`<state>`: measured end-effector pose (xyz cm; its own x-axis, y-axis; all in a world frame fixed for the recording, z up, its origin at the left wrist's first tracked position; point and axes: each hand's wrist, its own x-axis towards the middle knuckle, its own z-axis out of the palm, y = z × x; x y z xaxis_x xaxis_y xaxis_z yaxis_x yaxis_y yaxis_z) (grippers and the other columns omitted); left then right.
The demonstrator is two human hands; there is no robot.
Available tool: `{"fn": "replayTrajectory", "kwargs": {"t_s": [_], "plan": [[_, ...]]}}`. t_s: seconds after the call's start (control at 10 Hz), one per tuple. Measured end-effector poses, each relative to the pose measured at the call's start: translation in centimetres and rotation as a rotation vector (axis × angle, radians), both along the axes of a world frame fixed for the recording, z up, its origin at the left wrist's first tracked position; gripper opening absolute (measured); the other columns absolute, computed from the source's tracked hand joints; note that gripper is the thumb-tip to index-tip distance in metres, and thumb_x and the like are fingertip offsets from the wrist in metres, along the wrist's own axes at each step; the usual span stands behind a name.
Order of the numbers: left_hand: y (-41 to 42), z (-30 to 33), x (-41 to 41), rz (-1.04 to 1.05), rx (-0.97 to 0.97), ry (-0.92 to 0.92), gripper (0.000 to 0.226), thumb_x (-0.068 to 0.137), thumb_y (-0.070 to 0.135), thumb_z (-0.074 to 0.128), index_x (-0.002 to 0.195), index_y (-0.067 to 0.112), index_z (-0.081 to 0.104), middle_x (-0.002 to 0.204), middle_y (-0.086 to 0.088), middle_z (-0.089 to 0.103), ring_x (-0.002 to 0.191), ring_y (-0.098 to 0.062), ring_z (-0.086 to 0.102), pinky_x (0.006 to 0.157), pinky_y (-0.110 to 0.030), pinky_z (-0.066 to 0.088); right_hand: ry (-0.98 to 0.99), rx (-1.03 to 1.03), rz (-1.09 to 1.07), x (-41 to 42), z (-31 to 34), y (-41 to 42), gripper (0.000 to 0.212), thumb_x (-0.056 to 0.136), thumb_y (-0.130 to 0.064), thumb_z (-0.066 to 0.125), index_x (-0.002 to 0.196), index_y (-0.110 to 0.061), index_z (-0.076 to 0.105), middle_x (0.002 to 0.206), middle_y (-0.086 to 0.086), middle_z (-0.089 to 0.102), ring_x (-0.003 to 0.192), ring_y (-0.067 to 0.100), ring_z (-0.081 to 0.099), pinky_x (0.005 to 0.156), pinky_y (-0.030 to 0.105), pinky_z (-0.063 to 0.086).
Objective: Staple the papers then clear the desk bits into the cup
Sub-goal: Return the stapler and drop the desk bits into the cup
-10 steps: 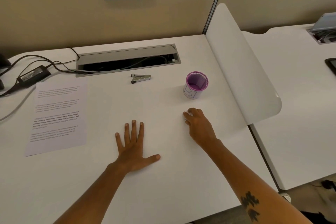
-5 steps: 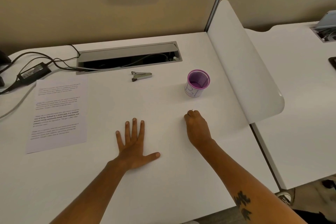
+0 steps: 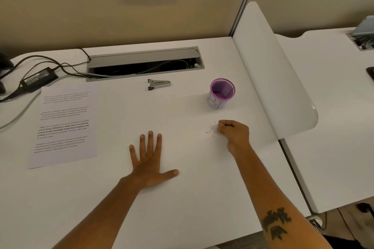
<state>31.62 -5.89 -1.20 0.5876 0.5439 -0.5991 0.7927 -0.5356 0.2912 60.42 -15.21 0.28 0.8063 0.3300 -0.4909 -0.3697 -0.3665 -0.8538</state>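
the right hand (image 3: 234, 133), fingers curled with nothing visibly held, rests on the desk (image 3: 182, 198) just right of a scatter of tiny bits (image 3: 211, 129). left hand (image 3: 149, 159) lies flat, fingers spread. one cup (image 3: 221, 93), one stapler (image 3: 158, 84), one printed paper (image 3: 64, 124) visible.

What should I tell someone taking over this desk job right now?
Left hand: flat on the desk, fingers spread, holding nothing.
Right hand: fingers curled beside the small bits; whether it holds any, I cannot tell.
Cup: upright, just beyond the right hand.
Papers: lying flat at the left; a staple is not visible from here.
Stapler: set down near the cable slot.
Left to do: get the bits into the cup.
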Motion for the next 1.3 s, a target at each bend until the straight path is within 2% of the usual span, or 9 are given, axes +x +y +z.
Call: {"fn": "replayTrajectory", "kwargs": {"t_s": [0.1,0.3,0.5,0.6,0.7,0.8,0.9,1.1,1.3], "plan": [[0.1,-0.1,-0.3,0.006,0.003,0.015,0.139,0.067,0.101,0.041,0.147,0.03,-0.047,0.151,0.0,-0.061,0.142,-0.028,-0.053,0.119,-0.067,-0.024,0.349,0.183,-0.095,1.0,1.6,0.2,0.014,0.091,0.013,0.066,0.102,0.006,0.072,0.1,0.017,0.071,0.087,0.022,0.069,0.077,0.027,0.061],[-0.1,-0.4,-0.3,-0.002,0.001,0.031,0.139,0.067,0.101,0.04,0.146,0.029,-0.049,0.15,-0.001,-0.061,0.142,-0.029,-0.054,0.119,-0.068,-0.023,0.449,0.396,-0.058,3.8,5.5,1.2,0.013,0.095,0.013,0.059,0.102,0.007,0.068,0.095,0.014,0.068,0.087,0.02,0.068,0.073,0.023,0.063],[0.0,-0.3,-0.3,-0.005,0.0,0.021,0.139,0.068,0.101,0.041,0.147,0.028,-0.048,0.15,-0.002,-0.061,0.142,-0.03,-0.054,0.119,-0.067,-0.024,0.079,0.217,0.046,6.2,9.8,4.8,0.013,0.088,0.012,0.071,0.092,0.0,0.075,0.09,0.013,0.074,0.083,0.021,0.071,0.076,0.027,0.065],[0.0,-0.2,-0.1,-0.01,0.001,0.023,0.139,0.068,0.101,0.04,0.147,0.028,-0.048,0.15,-0.002,-0.062,0.142,-0.03,-0.054,0.119,-0.067,-0.024,-0.344,-0.062,0.179,7.1,9.4,6.0,0.022,0.08,0.005,0.078,0.076,-0.016,0.08,0.081,0.006,0.078,0.079,0.022,0.075,0.08,0.036,0.066],[0.1,0.0,-0.1,-0.013,-0.01,0.023,0.139,0.069,0.1,0.041,0.148,0.028,-0.047,0.149,-0.001,-0.062,0.141,-0.03,-0.054,0.119,-0.066,-0.025,-0.665,-0.267,0.38,7.6,8.6,6.8,0.01,0.081,-0.004,0.079,0.084,-0.012,0.083,0.085,0.006,0.08,0.082,0.023,0.075,0.081,0.037,0.065],[0.2,0.1,0.0,-0.016,-0.018,0.018,0.139,0.069,0.099,0.043,0.148,0.028,-0.047,0.149,-0.001,-0.063,0.141,-0.029,-0.055,0.118,-0.065,-0.027,-0.817,-0.35,0.503,8.2,8.8,7.2,0.011,0.087,-0.009,0.077,0.096,-0.009,0.084,0.095,0.008,0.081,0.089,0.023,0.075,0.082,0.033,0.062],[0.2,0.0,0.0,-0.008,-0.02,0.017,0.139,0.069,0.099,0.044,0.147,0.029,-0.048,0.149,0.0,-0.062,0.141,-0.029,-0.055,0.118,-0.066,-0.027,-0.9,-0.408,0.576,8.3,9.2,7.7,0.014,0.09,-0.009,0.074,0.101,-0.008,0.083,0.1,0.009,0.081,0.092,0.024,0.075,0.083,0.031,0.059],[0.2,-0.1,-0.1,-0.003,-0.027,0.019,0.14,0.069,0.099,0.044,0.147,0.029,-0.048,0.149,0.0,-0.062,0.14,-0.029,-0.056,0.118,-0.066,-0.027,-0.954,-0.376,0.561,7.8,9.4,7.9,0.011,0.08,-0.004,0.079,0.088,-0.011,0.083,0.089,0.007,0.08,0.08,0.022,0.073,0.072,0.029,0.06],[0.2,0.1,0.0,-0.009,-0.029,0.025,0.14,0.069,0.099,0.043,0.147,0.029,-0.049,0.149,-0.001,-0.063,0.14,-0.029,-0.056,0.118,-0.066,-0.026,-0.95,-0.377,0.598,8.0,9.3,7.8,0.012,0.084,-0.001,0.077,0.092,-0.009,0.082,0.096,0.008,0.08,0.088,0.022,0.073,0.077,0.028,0.058]]}}
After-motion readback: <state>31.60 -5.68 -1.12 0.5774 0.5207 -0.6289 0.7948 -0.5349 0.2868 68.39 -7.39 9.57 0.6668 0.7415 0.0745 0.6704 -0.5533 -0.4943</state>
